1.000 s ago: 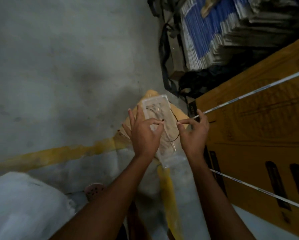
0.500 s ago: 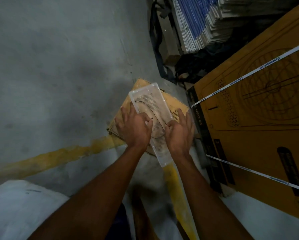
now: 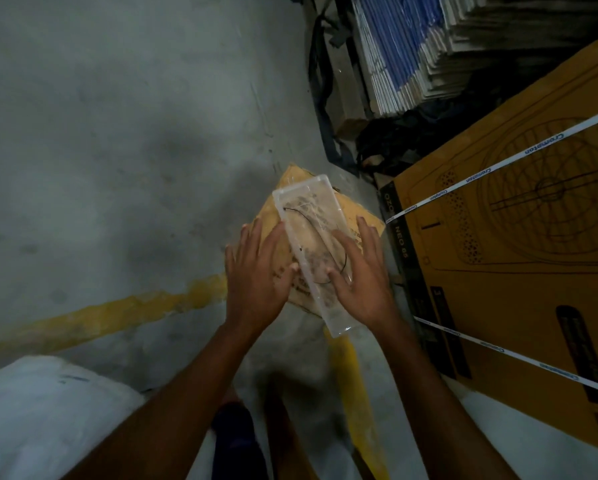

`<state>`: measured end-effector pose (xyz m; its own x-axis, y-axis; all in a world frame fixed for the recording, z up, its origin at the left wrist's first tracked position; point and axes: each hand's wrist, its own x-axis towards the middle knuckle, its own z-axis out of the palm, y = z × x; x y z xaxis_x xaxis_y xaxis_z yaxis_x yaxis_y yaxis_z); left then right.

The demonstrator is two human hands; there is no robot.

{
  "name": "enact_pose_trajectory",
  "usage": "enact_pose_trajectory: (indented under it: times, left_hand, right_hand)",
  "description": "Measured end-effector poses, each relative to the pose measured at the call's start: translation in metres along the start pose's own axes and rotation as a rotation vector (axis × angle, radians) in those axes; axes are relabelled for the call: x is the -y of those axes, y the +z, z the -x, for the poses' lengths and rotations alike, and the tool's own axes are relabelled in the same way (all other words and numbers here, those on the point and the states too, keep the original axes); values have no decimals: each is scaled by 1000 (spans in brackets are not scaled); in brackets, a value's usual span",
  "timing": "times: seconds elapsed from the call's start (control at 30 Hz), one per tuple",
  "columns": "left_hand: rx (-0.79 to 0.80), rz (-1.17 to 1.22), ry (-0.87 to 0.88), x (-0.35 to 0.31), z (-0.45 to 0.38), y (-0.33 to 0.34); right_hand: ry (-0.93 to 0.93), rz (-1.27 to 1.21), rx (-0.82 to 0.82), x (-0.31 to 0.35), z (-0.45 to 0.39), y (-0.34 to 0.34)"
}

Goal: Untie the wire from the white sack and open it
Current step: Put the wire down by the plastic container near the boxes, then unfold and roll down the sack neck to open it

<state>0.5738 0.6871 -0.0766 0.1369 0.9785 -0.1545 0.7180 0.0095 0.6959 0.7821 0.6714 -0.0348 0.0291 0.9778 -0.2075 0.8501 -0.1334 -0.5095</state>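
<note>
Your fingers (image 3: 341,242) are splayed, both hands gripping nothing; the wire (image 3: 339,268) lies in the clear tray (image 3: 301,199), running 11 to 5 o'clock, beneath your right hand (image 3: 363,271).

A thin dark wire (image 3: 313,233) lies loosely curved inside a clear plastic tray, one end near the tray's far left corner, the other looping round at the middle. Down at the lower left corner of the view, the white sack (image 3: 44,414) sits on the floor, bulging, only partly in frame, well apart from the wire.
</note>
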Motion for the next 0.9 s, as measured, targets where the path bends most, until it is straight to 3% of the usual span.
enact_pose_trajectory:
  times: [0.27,0.5,0.57,0.73,0.9]
  left_hand:
    - [-105,-56,-50,64,16,-111]
    - [-350,-140,-230,157,107,-243]
    - [-351,-139,-238,169,121,-254]
    - [-484,-133,-446,240,261,-308]
    - [-547,-159,-660,301,428,-310]
  right_hand:
    - [-284,100,152,119,-43,-3]
    - [-592,114,328,288,-33,62]
    - [-612,95,342,306,-29,69]
    - [-838,116,525,409,39,147]
    - [-987,155,729,482,141,229]
